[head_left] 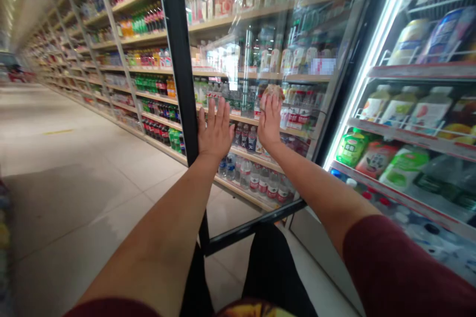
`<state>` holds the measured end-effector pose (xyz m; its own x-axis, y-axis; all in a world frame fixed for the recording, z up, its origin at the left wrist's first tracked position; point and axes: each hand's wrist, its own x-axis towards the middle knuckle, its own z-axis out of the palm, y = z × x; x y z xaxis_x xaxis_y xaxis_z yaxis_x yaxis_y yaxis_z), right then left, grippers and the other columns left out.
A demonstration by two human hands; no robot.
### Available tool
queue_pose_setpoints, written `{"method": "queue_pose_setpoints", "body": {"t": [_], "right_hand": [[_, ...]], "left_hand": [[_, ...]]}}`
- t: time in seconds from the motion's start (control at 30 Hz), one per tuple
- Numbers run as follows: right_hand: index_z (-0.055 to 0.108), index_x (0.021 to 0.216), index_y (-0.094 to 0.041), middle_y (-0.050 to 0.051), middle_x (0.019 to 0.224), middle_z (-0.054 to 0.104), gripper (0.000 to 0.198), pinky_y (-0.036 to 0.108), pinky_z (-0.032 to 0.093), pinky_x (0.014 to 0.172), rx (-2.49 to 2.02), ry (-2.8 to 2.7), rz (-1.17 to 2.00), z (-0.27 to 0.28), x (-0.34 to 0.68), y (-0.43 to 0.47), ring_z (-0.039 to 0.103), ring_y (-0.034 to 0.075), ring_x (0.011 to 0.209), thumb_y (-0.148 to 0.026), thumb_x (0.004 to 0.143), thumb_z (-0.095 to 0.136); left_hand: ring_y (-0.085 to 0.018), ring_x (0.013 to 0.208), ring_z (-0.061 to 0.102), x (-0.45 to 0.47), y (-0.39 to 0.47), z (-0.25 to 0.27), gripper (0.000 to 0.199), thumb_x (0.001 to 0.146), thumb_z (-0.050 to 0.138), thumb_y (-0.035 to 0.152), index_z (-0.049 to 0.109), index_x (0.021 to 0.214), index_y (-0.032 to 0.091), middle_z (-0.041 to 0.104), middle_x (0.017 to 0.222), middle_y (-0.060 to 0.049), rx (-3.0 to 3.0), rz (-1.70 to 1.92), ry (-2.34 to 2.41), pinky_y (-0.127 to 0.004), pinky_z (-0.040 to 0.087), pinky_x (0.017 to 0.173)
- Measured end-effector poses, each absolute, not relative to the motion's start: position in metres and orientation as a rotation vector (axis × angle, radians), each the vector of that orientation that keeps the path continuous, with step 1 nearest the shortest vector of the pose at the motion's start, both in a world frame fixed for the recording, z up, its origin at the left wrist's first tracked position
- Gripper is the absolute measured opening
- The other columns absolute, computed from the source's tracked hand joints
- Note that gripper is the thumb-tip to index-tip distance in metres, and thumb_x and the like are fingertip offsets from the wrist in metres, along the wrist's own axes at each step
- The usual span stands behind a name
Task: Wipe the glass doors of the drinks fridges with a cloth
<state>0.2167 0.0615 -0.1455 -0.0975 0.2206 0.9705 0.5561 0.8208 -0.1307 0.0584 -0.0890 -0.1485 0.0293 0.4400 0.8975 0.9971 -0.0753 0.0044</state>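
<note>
A black-framed glass door point(256, 225) of a drinks fridge stands swung open in front of me. My left hand point(215, 133) lies flat against its pane beside the left upright of the frame, fingers stretched and holding nothing. Further right, my right hand point(270, 121) presses a crumpled, pale cloth with reddish patches point(273, 92) against the glass. The fingers cover much of the cloth. Bottles show through the pane, mixed with reflections.
To the right, the lit fridge holds bottles and drink pouches point(351, 147) on wire-fronted shelves point(416, 133). A long row of stocked shelves point(137, 94) runs away behind the door on the left. Pale floor tiles point(82, 173) stretch along the aisle.
</note>
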Motion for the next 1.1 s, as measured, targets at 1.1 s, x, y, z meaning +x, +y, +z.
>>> {"method": "queue_pose_setpoints", "body": {"t": [1.1], "right_hand": [[0.029, 0.173, -0.021, 0.006, 0.179, 0.030, 0.065, 0.063, 0.017, 0.140, -0.440, -1.785, -0.460, -0.083, 0.196, 0.057, 0.005, 0.027, 0.174, -0.018, 0.108, 0.024]], "left_hand": [[-0.036, 0.170, 0.002, 0.058, -0.088, -0.151, 0.072, 0.112, 0.042, 0.032, 0.019, 0.176, 0.010, 0.014, 0.181, -0.016, -1.538, -0.886, -1.479, -0.065, 0.001, 0.138]]}}
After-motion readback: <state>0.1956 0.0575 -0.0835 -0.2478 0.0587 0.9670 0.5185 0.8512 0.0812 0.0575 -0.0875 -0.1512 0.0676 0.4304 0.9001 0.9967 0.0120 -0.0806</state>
